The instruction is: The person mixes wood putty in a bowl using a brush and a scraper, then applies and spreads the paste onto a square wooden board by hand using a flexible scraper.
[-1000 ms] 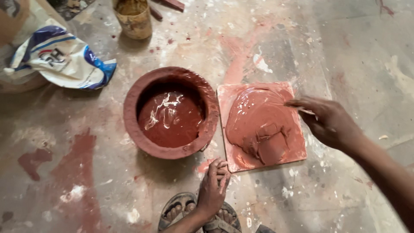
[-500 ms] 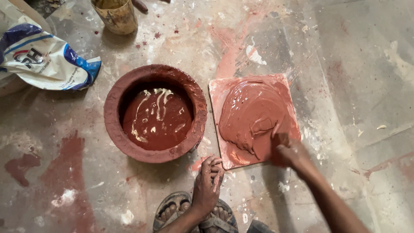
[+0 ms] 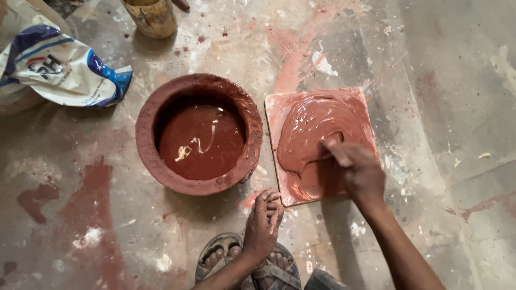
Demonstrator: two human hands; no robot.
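Two hands are in view: the right hand point(image 3: 359, 171), fingers curled with any held tool hidden, works wet red slip across the square tile point(image 3: 279, 107) directly beneath it, right of the clay bowl point(image 3: 148, 139), while the left hand point(image 3: 262, 223) hangs open and empty just short of the tile's near corner.

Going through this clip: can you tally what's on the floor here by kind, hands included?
Round clay bowl of red-brown liquid: 1
Square tile coated in red paste: 1
Crumpled white and blue bag: 1
Stained tin: 1
Sandals: 2
Hands: 2, left hand resting by the tile's corner, right hand spreading paste
Total: 8
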